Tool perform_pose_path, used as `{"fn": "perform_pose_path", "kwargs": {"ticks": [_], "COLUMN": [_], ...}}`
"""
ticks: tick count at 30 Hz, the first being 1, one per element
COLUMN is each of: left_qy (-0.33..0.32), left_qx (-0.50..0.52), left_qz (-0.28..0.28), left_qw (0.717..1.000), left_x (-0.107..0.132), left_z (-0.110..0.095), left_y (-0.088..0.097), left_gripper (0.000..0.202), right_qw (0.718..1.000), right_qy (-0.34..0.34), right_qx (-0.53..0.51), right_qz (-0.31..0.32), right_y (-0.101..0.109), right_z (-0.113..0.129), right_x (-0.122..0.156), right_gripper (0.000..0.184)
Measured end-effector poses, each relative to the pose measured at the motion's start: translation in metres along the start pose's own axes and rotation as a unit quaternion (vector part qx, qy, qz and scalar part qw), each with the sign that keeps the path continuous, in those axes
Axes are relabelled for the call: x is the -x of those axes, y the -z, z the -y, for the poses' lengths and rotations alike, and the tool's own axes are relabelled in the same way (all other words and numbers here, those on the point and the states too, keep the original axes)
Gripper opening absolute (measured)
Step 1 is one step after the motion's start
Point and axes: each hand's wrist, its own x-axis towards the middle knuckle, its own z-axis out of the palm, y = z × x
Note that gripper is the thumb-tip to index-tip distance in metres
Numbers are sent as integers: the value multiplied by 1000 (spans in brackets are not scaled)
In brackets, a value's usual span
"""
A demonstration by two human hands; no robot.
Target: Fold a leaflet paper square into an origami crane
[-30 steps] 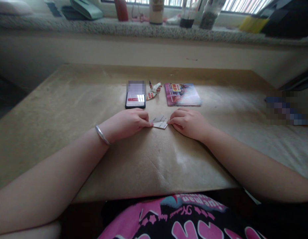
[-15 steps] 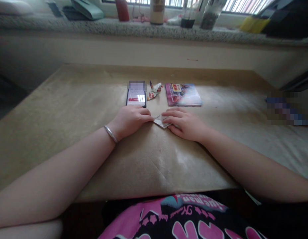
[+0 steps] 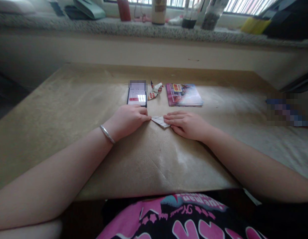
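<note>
A small folded piece of paper [image 3: 159, 121], pale with faint crease lines, lies on the table between my hands. My left hand [image 3: 131, 120], a silver bangle on its wrist, has its fingers drawn together at the paper's left tip. Over the paper's right part, my right hand [image 3: 187, 123] presses its fingertips down, thumb at the near edge; that end of the paper is hidden beneath them. Just beyond my left hand is a phone [image 3: 137, 94] with a lit screen. Next to it sits a folded paper figure [image 3: 155, 91] with red and white print.
A stack of glossy printed sheets [image 3: 184, 94] lies behind my right hand. At the table's [image 3: 69, 116] far right is a blurred bluish item [image 3: 285, 111]. Bottles and jars [image 3: 158, 11] stand on the speckled stone windowsill [image 3: 134, 28] along the back.
My left hand has slid slightly left, and my right hand has shifted a little right along the paper. More of the paper's upper face shows between them, lying flatter.
</note>
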Motion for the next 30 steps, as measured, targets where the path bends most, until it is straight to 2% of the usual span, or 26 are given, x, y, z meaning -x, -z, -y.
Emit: {"fn": "perform_pose_path", "kwargs": {"ticks": [8, 12, 16, 23, 28, 30], "left_qy": [40, 44, 99, 155, 137, 151], "left_qx": [2, -9, -18, 40, 101, 121], "left_qz": [49, 60, 64, 5, -16, -20], "left_qw": [998, 997, 993, 987, 985, 981], "left_x": [-1, 0, 1, 0, -2, -3], "left_z": [-5, -7, -8, -10, -19, -23], "left_y": [7, 7, 6, 0, 1, 4], "left_gripper": [29, 29, 27, 28, 31, 34], "right_qw": [1000, 1000, 1000, 998, 999, 999], "right_qy": [5, -15, -19, -53, -46, -45], "right_qx": [19, 10, 13, -25, 0, 20], "right_qz": [4, 3, 1, 5, 15, 13], "right_y": [10, 9, 6, 1, 5, 7], "right_z": [-3, 0, 5, 11, 14, 17], "right_x": [8, 10, 9, 1, 0, 1], "right_gripper": [32, 32, 30, 25, 29, 29]}}
